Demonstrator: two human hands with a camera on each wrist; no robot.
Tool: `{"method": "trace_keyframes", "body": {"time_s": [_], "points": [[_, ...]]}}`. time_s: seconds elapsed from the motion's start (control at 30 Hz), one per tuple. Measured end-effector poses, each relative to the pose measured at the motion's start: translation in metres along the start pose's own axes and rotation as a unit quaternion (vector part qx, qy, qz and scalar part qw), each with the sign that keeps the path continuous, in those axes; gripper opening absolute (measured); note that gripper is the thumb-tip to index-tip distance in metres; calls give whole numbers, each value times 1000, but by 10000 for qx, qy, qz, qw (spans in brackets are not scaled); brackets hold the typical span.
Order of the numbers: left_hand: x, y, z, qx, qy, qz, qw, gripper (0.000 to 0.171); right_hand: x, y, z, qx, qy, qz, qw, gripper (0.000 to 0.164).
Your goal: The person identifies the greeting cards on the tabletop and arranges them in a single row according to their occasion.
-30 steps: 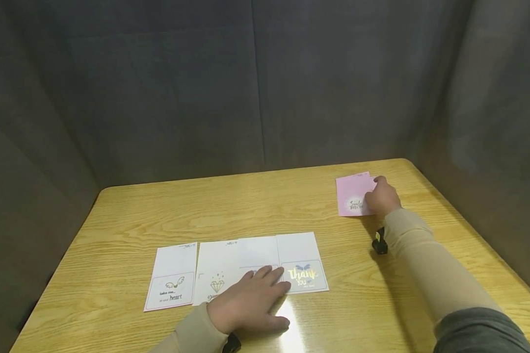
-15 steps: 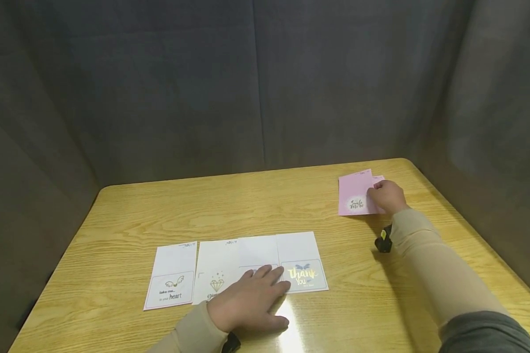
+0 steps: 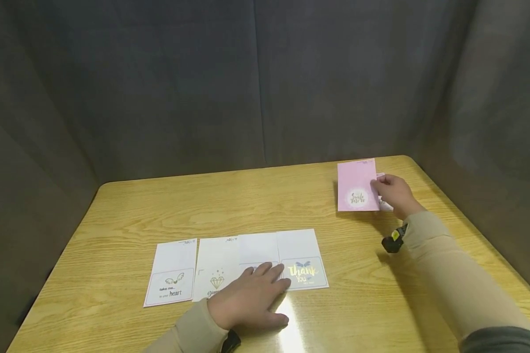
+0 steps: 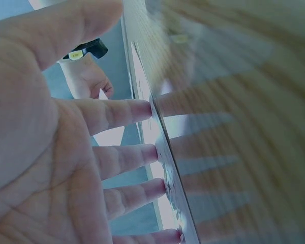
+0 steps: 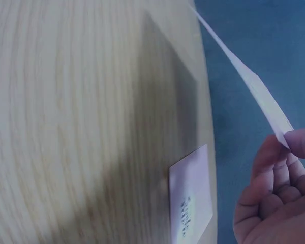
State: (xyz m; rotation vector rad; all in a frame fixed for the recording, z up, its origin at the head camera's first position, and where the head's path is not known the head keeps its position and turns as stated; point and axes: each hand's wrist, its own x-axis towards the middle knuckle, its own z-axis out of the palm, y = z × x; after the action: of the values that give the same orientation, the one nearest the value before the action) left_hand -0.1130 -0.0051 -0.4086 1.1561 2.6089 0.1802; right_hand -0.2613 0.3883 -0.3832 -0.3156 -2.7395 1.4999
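At the far right of the table, my right hand (image 3: 396, 193) pinches the right edge of a pink "Smile More" card (image 3: 357, 184) between thumb and fingers. In the right wrist view this card (image 5: 254, 84) is lifted off the wood, seen nearly edge-on. Beneath it a second pink card (image 5: 190, 195) lies on the table, mostly covered in the head view. My left hand (image 3: 251, 299) spreads its straight fingers over the row of white cards. Its fingertips (image 4: 155, 152) touch them, partly covering the diamond card (image 3: 216, 260) and the card (image 3: 258, 247) right of it.
The row's left end is a "take me to your heart" card (image 3: 170, 274); a gold "Thank You" card (image 3: 304, 260) ends it on the right. The wooden table (image 3: 203, 206) has rounded far corners. Dark grey curtains (image 3: 181, 98) hang behind it and at both sides.
My right hand has raised the upper pink card off the table and drawn slightly right, uncovering part of the lower pink card. The left hand and white cards stay in place.
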Motion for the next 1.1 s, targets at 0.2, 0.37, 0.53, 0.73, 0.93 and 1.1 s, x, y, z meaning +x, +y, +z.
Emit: {"method": "trace_keyframes", "body": {"time_s": [0.2, 0.37, 0.53, 0.73, 0.93, 1.1], "points": [[-1, 1, -1, 120, -21, 2, 9999, 74, -13, -10, 2, 278, -258, -163, 9991, 46], [-2, 3, -2, 118, -69, 19, 9999, 73, -24, -17, 6, 280, -490, -437, 9974, 46], [-3, 3, -1, 32, -88, 16, 10000, 73, -36, -23, 6, 372, -584, -609, 9957, 37], [-4, 3, -1, 40, -90, -3, 10000, 72, -51, -25, 5, 595, -748, -718, 9928, 27], [-3, 3, 0, -10, -111, -12, 9999, 72, -63, -17, 4, 625, -853, -754, 9915, 25], [-4, 2, 0, -20, -118, 0, 9999, 72, -71, -9, 6, 490, -955, -763, 9913, 24]]}}
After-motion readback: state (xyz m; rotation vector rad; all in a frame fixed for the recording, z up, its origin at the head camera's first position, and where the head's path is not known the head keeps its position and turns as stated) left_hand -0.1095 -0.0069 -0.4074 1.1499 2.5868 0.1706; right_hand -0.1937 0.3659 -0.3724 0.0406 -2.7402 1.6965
